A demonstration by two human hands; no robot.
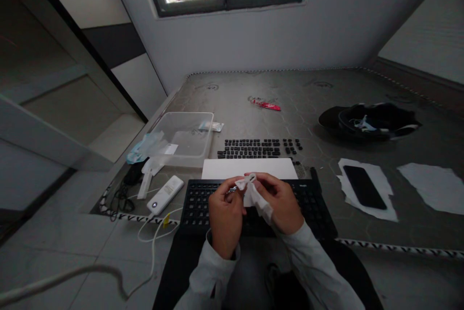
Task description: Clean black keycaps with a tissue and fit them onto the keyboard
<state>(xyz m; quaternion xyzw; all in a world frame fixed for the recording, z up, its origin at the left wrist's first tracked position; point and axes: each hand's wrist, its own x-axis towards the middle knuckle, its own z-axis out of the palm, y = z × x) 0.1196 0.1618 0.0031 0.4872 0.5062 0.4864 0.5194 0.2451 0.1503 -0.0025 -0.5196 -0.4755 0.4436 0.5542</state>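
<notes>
A crumpled white wipe (255, 199) is held up between both hands, over the middle of the keyboard. My left hand (226, 215) pinches its left end with thumb and fingers; a small shiny bit shows by those fingertips, too small to name. My right hand (284, 203) is closed around the wipe, part of which hangs over the palm side. Below them lies a black keyboard (195, 206) with bare switch positions on its left part. Directly behind stands a white flat panel or box (250, 169), and beyond it black keycaps (252, 148) lie in rows.
To the left are a clear plastic box (188, 159), a white power bank-like device (166, 195) and cables (154, 247). At right, a black phone (364, 186) rests on white paper (344, 167), near another sheet (433, 186) and a black cap (333, 119). A red packet (268, 105) lies farther back.
</notes>
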